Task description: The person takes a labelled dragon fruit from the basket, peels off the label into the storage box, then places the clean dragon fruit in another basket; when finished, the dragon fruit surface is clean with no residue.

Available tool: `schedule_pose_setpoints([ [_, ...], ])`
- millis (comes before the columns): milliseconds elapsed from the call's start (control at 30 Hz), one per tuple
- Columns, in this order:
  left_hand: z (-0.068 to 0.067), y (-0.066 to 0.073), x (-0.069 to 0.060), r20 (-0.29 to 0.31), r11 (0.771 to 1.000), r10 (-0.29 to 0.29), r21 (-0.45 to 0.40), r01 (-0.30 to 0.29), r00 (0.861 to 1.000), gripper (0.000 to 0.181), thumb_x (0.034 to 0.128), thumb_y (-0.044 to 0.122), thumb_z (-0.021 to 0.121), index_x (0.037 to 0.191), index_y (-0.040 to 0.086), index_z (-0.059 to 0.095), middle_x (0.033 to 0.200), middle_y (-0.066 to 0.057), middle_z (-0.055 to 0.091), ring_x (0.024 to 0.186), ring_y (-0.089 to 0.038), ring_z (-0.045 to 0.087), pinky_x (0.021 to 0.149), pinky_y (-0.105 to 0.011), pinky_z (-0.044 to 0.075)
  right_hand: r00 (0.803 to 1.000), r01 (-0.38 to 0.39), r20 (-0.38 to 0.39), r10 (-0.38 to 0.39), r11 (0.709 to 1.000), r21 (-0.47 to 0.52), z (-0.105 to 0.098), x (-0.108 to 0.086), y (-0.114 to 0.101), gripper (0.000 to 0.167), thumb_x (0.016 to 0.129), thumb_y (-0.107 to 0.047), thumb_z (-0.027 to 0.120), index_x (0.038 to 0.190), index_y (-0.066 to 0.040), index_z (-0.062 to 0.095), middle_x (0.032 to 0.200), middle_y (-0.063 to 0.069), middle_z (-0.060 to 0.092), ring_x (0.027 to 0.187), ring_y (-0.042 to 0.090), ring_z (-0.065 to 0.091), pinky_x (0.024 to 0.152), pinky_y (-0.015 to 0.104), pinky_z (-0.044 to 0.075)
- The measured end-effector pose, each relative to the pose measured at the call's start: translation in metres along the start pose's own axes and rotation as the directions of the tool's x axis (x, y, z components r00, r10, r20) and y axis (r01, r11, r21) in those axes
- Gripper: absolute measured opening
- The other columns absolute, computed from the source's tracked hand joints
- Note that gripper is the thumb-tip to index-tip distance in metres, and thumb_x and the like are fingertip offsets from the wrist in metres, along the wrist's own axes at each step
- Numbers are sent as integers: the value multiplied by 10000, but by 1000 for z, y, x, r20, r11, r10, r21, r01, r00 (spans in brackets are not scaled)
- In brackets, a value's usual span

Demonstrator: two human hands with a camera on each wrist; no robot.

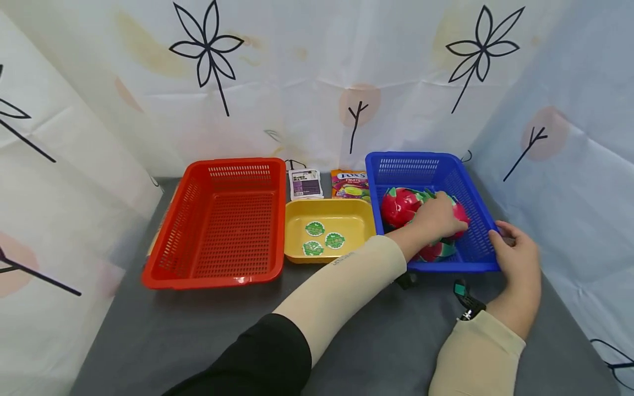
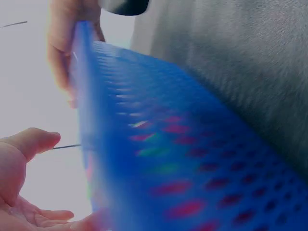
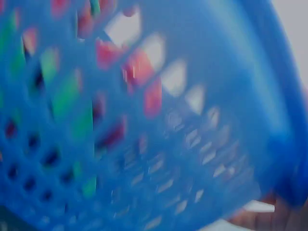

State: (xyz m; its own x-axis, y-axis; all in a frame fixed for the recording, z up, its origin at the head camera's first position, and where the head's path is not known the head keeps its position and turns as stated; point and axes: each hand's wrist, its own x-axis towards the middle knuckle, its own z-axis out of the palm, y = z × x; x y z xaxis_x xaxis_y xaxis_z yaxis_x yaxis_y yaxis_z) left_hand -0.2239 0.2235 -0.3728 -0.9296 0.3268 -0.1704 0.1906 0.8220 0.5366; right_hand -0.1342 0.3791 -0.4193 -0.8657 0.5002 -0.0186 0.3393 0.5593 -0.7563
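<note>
A blue basket (image 1: 431, 266) stands at the right with several glossy red dragon fruits (image 1: 398, 206) with green tips inside. My left hand (image 1: 436, 217) reaches over its near rim and lies above the fruits. In the left wrist view, the left hand's (image 2: 19, 178) thumb and fingers are spread, and no fruit shows between them. My right hand (image 1: 517, 256) grips the basket's right rim, thumb on top. In the right wrist view, the basket wall (image 3: 159, 159) fills most of the picture, with fruit showing through its holes; that view is blurred.
A red basket (image 1: 168, 242) stands at the left. Between the baskets sits a yellow tray (image 1: 329, 206) with three round green stickers (image 1: 334, 240). Behind it lie a purple-and-white packet (image 1: 305, 183) and a Fox's sweets bag (image 1: 349, 183). Patterned cloth walls (image 1: 307, 82) surround the grey table (image 1: 208, 330).
</note>
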Motion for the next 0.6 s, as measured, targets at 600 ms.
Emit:
schedule_pose_setpoints([
  [600,-179,-61,-28,-241,902,427,41,-430,872,457,1020,339,591,1417,123,525,1413,-15,551,1138,-142,565,939,-218,463,869,491,122,-479,865,-103,3,-25,-165,524,1057,-329,531,1500,-50,505,1521,265,410,1406,483,354,1099,726,274],
])
